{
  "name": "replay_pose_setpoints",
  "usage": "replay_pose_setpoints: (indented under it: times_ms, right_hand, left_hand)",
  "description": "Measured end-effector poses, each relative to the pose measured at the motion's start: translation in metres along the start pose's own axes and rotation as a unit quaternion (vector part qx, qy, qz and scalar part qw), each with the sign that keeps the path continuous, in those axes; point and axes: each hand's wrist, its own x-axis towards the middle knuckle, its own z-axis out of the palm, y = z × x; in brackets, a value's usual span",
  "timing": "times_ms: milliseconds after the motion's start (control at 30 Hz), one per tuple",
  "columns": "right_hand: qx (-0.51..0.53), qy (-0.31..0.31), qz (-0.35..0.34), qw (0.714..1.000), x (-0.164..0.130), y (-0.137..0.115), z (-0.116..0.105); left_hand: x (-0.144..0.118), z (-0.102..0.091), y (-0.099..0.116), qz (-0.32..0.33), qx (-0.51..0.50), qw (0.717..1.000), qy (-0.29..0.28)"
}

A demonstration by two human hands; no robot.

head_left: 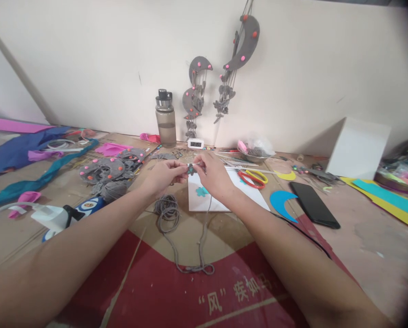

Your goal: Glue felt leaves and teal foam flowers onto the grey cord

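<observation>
My left hand (pixel 167 175) and my right hand (pixel 211 172) meet in the middle, pinching a small grey-and-teal piece (pixel 191 170) from both sides. It looks like a flower cutout being wrapped with yarn, though fingertips cover part of it. A strand of grey yarn (pixel 201 241) hangs below my right hand, loops across the cardboard and leads to a loose coil (pixel 166 208) left of the paper. Under my hands lies a white sheet (pixel 217 204), with a teal flower cutout (pixel 201 192) on it.
Scissors with red and yellow handles (pixel 252 179), a blue crescent (pixel 283 205) and a black phone (pixel 313 205) lie to the right. A bottle (pixel 165 123) stands by the wall, near hanging grey moon ornaments (pixel 191 101). At left are wrapped crescents (pixel 101 171) and a white charger (pixel 50 215).
</observation>
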Motion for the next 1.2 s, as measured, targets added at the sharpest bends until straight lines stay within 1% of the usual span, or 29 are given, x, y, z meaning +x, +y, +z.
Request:
replay_pose_setpoints:
  times_ms: [133, 267, 367, 600, 733, 800, 867, 1000, 1133, 1200]
  right_hand:
    - [0.001, 0.000, 0.002, 1.000, -0.0018, -0.0014, 0.0018]
    - [0.008, -0.002, 0.018, 1.000, -0.0036, -0.0027, 0.0039]
    - [0.012, 0.002, 0.029, 1.000, -0.0037, -0.0027, 0.0047]
    - [0.009, 0.005, 0.025, 1.000, -0.0024, -0.0016, 0.0059]
    - [0.012, 0.002, 0.023, 1.000, -0.0027, -0.0027, 0.0058]
    - [0.016, 0.003, 0.020, 1.000, -0.0032, -0.0037, 0.0054]
    - [0.017, 0.009, 0.018, 1.000, -0.0039, -0.0043, 0.0054]
    - [0.015, 0.016, 0.009, 1.000, -0.0054, -0.0028, 0.0075]
    - [0.014, 0.003, -0.005, 1.000, -0.0063, -0.0010, 0.0098]
    - [0.014, 0.005, -0.009, 1.000, -0.0063, -0.0010, 0.0096]
  left_hand:
    - [0.0000, 0.0022, 0.0000, -0.001, -0.065, 0.998, 0.010]
    - [-0.0001, 0.0042, 0.0001, -0.002, -0.105, 0.994, 0.020]
    - [-0.0004, 0.0049, -0.0009, -0.006, -0.131, 0.991, 0.015]
    - [-0.0021, 0.0046, -0.0019, -0.028, -0.144, 0.989, -0.025]
    - [-0.0005, 0.0040, -0.0048, -0.034, -0.140, 0.989, -0.029]
    - [0.0003, 0.0040, -0.0058, -0.036, -0.139, 0.989, -0.018]
    - [0.0002, 0.0047, -0.0051, -0.038, -0.139, 0.990, 0.006]
    - [-0.0023, 0.0073, 0.0005, -0.031, -0.131, 0.990, 0.040]
    - [-0.0035, 0.0081, 0.0040, -0.008, -0.099, 0.992, 0.075]
    - [-0.0031, 0.0082, 0.0038, 0.011, -0.100, 0.992, 0.082]
